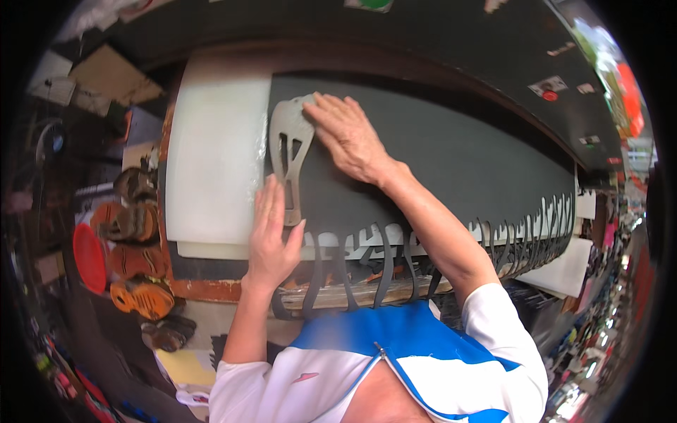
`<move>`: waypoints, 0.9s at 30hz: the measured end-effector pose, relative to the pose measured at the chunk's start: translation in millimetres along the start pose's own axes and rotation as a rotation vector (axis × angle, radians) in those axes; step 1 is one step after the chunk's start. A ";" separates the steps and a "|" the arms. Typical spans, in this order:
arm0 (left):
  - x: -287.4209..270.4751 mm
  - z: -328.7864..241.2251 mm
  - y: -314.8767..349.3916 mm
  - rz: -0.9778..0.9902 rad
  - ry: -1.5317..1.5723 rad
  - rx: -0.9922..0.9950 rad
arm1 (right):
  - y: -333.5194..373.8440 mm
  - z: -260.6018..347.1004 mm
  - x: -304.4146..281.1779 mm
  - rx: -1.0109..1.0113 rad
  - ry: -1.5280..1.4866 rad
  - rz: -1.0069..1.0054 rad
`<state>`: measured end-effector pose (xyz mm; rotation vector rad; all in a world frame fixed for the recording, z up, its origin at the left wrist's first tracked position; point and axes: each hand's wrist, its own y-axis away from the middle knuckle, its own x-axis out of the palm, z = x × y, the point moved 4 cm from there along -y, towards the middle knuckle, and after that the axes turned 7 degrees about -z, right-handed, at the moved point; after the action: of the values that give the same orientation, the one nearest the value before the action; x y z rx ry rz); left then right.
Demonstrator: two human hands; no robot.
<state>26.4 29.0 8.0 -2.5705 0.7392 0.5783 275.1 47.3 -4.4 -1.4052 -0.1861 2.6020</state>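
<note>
A grey metal sole-shaped cutting die (304, 135) with slots through it lies on a dark sheet (423, 155), close to the sheet's left edge. My left hand (271, 243) is at the die's narrow near end, which sits between its straight fingers and thumb. At the wide far end, my right hand (349, 141) rests with fingers stretched out, their tips touching the die's right rim. Its thumb is not visible. Along the sheet's near edge, sole-shaped cutouts leave a row of thin dark strips (388, 264) hanging over the edge.
A white board (215, 155) lies left of the dark sheet. Beyond the work surface runs a dark machine beam (437, 42). Several sole-shaped dies (141, 299) and a red round lid-like object (89, 259) stand at the left. White sheets (564, 271) lie at the right.
</note>
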 end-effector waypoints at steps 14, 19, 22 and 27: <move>62.3 13.1 39.8 -0.097 -0.033 0.125 | 89.3 -37.7 -30.3 0.260 -0.105 -0.365; 82.7 28.3 -1.5 -0.208 -0.041 0.174 | 42.0 -48.7 -50.5 0.393 -0.189 -0.447; 93.6 41.0 -35.1 -0.228 -0.054 0.125 | -1.5 -35.2 -68.2 0.093 -0.168 -0.531; 104.5 61.5 -76.0 -0.223 -0.035 0.019 | -84.7 14.8 -77.6 -0.342 -0.164 -0.536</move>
<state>133.7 75.5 -74.4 -2.5723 0.4359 0.5393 312.6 112.9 83.3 -1.0326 -0.9284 2.2886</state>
